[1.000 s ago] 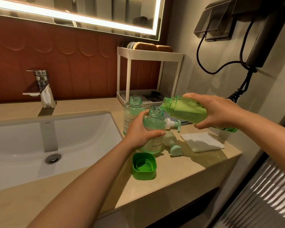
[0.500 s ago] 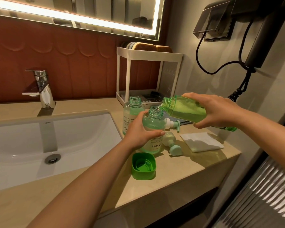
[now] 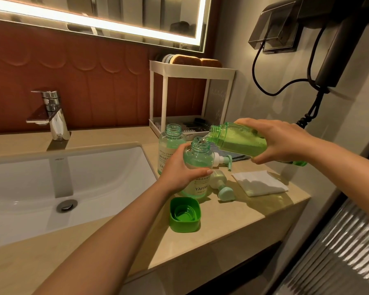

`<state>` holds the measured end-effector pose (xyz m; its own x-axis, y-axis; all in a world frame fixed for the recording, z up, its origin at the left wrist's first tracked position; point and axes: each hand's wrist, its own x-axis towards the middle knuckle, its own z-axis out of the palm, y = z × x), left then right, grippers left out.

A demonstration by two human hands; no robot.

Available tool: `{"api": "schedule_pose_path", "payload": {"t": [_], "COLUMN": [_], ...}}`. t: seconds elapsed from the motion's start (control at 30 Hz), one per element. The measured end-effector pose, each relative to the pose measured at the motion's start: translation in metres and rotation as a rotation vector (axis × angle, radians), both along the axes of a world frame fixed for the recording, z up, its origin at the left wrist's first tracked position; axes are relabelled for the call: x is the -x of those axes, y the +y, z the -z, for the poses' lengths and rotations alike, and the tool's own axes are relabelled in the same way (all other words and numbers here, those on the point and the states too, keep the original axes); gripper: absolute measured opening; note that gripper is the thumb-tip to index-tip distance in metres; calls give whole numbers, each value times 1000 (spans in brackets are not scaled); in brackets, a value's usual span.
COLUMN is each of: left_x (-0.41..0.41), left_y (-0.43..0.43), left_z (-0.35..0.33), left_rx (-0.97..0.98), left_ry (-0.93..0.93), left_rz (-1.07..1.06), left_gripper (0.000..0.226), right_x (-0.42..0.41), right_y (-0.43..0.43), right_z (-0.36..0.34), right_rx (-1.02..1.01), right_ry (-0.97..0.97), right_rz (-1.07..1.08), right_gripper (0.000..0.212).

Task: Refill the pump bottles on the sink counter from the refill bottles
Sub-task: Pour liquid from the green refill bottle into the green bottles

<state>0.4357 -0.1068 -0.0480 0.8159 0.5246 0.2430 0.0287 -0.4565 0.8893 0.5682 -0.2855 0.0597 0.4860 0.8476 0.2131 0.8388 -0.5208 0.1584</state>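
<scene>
We are mid-pour on one bottle. Our left hand (image 3: 179, 174) has its fingers wrapped round the front pump bottle (image 3: 199, 161), which stands on the counter (image 3: 232, 222) just right of the sink (image 3: 73, 179). Our right hand (image 3: 279, 141) grips the tilted refill bottle (image 3: 237, 142), its neck just over the open mouth, and liquid appears to be running in. How full the bottle is we cannot tell behind the hand. The second pump bottle (image 3: 170, 141) stands uncapped close behind; whether it has been topped up is unclear. A white pump head (image 3: 221, 160) and a pale green pump head (image 3: 221, 185) lie beside the bottles, not yet screwed back on. The green cap (image 3: 184, 213) lies open in front, near our left wrist, and a folded white cloth (image 3: 260, 183) to the right. Nothing blocks the pour.
</scene>
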Motion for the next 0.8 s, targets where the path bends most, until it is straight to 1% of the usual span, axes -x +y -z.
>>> {"api": "schedule_pose_path", "payload": {"t": [0.57, 0.8], "left_x": [2, 1], "left_y": [-2, -1], "left_z": [-2, 0], "left_rx": [-5, -10], "left_ry": [7, -1], "left_rz": [-2, -1], "left_gripper": [92, 91], "right_x": [0, 2], "right_y": [2, 3], "right_z": [-3, -7], "right_rx": [21, 43], "right_ry": [-7, -41], "right_rz": [2, -3], "right_gripper": [96, 95]}}
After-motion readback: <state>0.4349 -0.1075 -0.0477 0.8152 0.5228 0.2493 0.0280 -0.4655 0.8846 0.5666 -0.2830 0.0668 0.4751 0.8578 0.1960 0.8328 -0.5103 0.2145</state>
